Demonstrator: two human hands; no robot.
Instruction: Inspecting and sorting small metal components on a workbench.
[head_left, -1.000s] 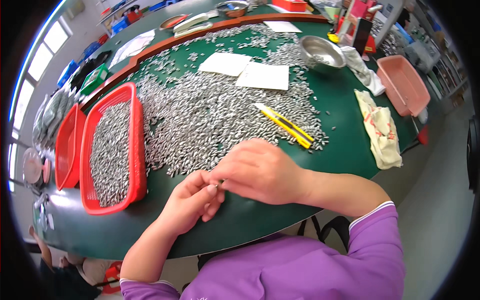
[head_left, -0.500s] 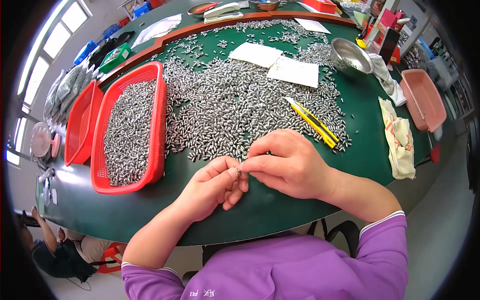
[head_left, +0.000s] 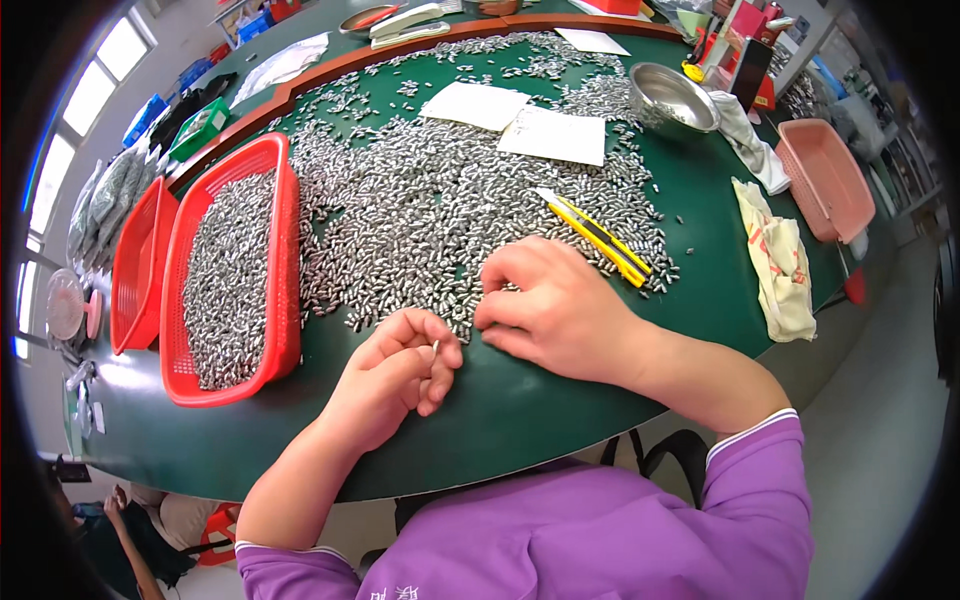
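Observation:
A broad heap of small, silvery, bullet-shaped metal pieces (head_left: 420,210) covers the middle of the green table. My left hand (head_left: 390,375) is just in front of the heap's near edge, its fingers curled. Between its thumb and forefinger it pinches one small metal piece (head_left: 435,347). Farther right, my right hand (head_left: 570,315) lies low over the heap's near edge, fingers bent inward with the tips close to the loose pieces. Whatever those fingertips may hold is hidden. A yellow utility knife (head_left: 600,238) rests on the pieces beyond the right hand.
A red basket (head_left: 290,270) full of similar pieces stands left, beside another red basket (head_left: 135,270). White papers (head_left: 555,135) lie on the heap. Toward the right are a metal bowl (head_left: 675,95), a cream cloth (head_left: 780,270) and a pink basket (head_left: 830,180). A person (head_left: 120,545) sits at lower left.
My hands, which met fingertip to fingertip, have parted. The right hand is now down at the heap's edge; the left keeps its pinch. The whole view has shifted slightly.

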